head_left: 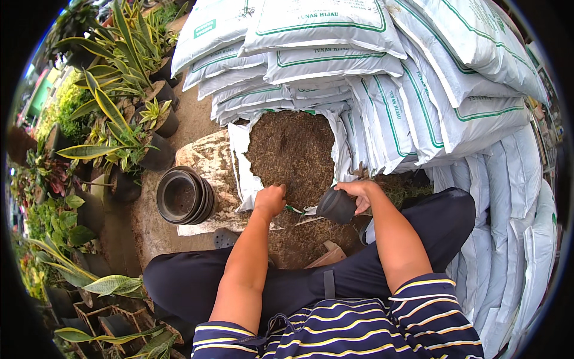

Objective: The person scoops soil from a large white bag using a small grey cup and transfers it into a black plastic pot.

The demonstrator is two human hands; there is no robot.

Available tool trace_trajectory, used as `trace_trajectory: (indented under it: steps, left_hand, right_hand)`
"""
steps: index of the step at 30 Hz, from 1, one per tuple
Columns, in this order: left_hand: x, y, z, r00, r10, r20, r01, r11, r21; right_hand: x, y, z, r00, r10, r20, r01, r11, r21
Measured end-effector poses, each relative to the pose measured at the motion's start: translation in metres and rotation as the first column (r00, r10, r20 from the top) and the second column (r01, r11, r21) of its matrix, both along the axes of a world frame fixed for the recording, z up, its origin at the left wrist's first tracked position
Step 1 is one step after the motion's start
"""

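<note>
My right hand (357, 192) grips a small black plastic pot (336, 206), tilted on its side with the mouth toward the soil. My left hand (270, 200) is closed around a small green-handled tool (294, 209) at the near edge of an open white sack (240, 161) filled with dark brown potting soil (293, 152). Both hands sit just in front of the sack's torn opening, a short gap apart. I am seated with dark trousers, knees spread either side of the soil.
A stack of empty black pots (182, 196) lies on its side at my left. Piled white sacks (371, 54) fill the back and right. Potted green-and-yellow leafy plants (122, 119) crowd the left side. A cardboard piece (327, 254) lies between my knees.
</note>
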State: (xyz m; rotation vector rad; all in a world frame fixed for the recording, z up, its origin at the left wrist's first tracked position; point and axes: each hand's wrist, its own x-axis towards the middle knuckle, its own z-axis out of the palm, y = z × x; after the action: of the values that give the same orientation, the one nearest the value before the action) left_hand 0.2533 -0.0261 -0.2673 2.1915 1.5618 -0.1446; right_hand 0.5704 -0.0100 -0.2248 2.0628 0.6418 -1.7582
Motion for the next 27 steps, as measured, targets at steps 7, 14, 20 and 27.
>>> trace_trajectory:
  steps: [7,14,20,27]
  left_hand:
    - [0.011,-0.023,0.005,0.973,0.155,-0.172,-0.163,0.986,-0.034]
    - [0.037,-0.039,-0.027,0.741,0.646,-0.185,-0.652,0.625,-0.429]
    - [0.061,-0.047,-0.081,0.541,0.839,0.052,-0.700,0.484,-0.525]
    - [0.058,-0.070,-0.101,0.190,0.953,0.236,-0.609,0.302,-0.733]
  right_hand:
    - [-0.013,-0.011,-0.040,0.963,0.251,-0.096,-0.256,0.966,-0.044]
    - [-0.008,-0.008,-0.069,0.968,0.208,-0.141,-0.223,0.969,-0.106]
    - [-0.006,-0.005,-0.070,0.954,0.273,-0.122,-0.280,0.959,-0.042]
    - [-0.011,-0.005,-0.060,0.960,0.255,-0.119,-0.260,0.965,-0.028]
